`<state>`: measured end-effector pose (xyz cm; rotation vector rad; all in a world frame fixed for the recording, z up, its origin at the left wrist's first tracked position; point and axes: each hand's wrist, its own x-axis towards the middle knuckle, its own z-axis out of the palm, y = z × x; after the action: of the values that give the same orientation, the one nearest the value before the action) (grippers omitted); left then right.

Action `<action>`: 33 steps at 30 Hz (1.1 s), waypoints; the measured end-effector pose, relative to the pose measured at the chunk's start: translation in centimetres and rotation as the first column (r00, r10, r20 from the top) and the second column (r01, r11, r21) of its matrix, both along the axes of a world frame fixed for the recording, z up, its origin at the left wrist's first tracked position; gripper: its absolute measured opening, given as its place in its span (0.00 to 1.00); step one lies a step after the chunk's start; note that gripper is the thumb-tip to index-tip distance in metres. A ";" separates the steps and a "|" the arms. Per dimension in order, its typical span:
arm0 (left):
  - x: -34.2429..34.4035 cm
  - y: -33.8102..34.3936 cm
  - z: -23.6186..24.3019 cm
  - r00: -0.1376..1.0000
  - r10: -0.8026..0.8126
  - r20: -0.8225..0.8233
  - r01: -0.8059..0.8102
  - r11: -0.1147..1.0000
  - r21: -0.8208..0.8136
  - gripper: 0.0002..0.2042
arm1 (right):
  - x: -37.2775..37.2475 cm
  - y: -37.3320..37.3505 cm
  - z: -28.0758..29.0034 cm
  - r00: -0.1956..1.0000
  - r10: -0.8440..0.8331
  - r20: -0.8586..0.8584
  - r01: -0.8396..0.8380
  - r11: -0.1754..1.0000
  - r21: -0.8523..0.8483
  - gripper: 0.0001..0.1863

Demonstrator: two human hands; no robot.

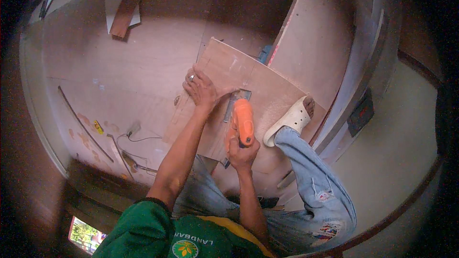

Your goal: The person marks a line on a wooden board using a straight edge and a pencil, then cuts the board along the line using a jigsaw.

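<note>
My right hand (243,154) is closed round the handle of an orange jigsaw (244,119). The jigsaw's grey metal base plate (230,108) rests on a flat wooden board (267,86), which lies tilted across the work area; the blade is hidden. My left hand (202,88) presses on the board near its left edge, fingers spread and thumb stretched toward the base plate. A ring shows on one finger. My foot in a cream clog (290,120) stands on the right part of the board, with pale sawdust beside it.
A brown wood offcut (126,12) lies on a white piece at the far left. Closer, to the left, are a thin dark strip (86,123), a small yellow item (98,127) and a cable (146,139). A long panel (313,33) stands at the far right.
</note>
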<state>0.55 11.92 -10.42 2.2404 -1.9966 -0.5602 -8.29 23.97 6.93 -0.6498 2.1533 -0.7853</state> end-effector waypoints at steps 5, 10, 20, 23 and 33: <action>-0.7 0.3 -0.1 0.999 0.002 0.035 -0.001 1.000 -0.031 0.35 | -1.0 1.2 -0.9 0.997 0.062 -0.039 -0.059 0.996 0.064 0.14; 1.8 -0.3 -2.5 0.955 -0.025 0.295 0.062 0.991 -0.116 0.48 | 0.3 1.6 -2.3 0.986 -0.038 0.161 0.017 0.991 0.132 0.16; 0.1 -3.9 3.7 0.965 -0.234 -0.116 0.229 0.972 -0.056 0.72 | -0.5 1.2 -1.6 0.994 -0.011 0.105 -0.006 0.986 0.165 0.15; 0.7 -3.6 2.8 0.968 -0.250 -0.004 0.247 0.961 -0.127 0.74 | -0.1 0.3 -0.8 0.992 -0.028 0.122 0.019 0.997 0.079 0.15; 0.0 -3.2 2.2 0.973 -0.228 -0.017 0.225 0.968 -0.113 0.73 | -0.7 0.4 -0.6 1.000 0.008 0.007 -0.008 1.000 0.011 0.13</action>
<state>0.59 8.69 -8.17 1.9441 -2.2258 -0.4855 -8.99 24.38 6.30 -0.6488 2.1463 -0.7693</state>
